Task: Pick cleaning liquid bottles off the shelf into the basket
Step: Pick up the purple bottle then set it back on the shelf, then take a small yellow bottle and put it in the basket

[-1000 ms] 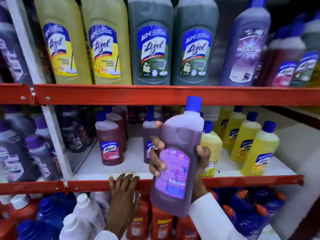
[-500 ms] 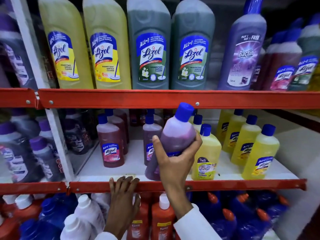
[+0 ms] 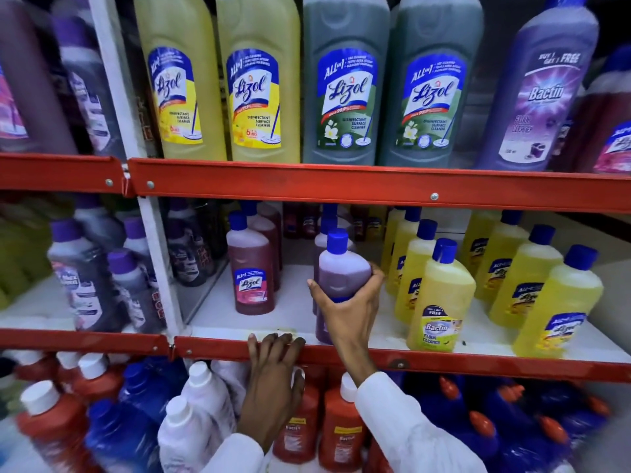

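Observation:
A purple cleaning liquid bottle with a blue cap stands upright on the white middle shelf. My right hand is wrapped around its front, fingers on its right side and thumb on its left. My left hand rests on the red front rail of that shelf, fingers hooked over the edge. A dark red Lizol bottle stands to the left of the purple one. Yellow bottles stand to its right. No basket is in view.
Large yellow and green Lizol bottles and a purple Bactin bottle fill the upper shelf. Below the rail stand red, white and blue bottles. A white upright post divides off a left bay of purple-capped bottles.
My right hand carried the purple bottle from in front of the shelf rail back onto the middle shelf and set it upright. My left hand stayed on the rail.

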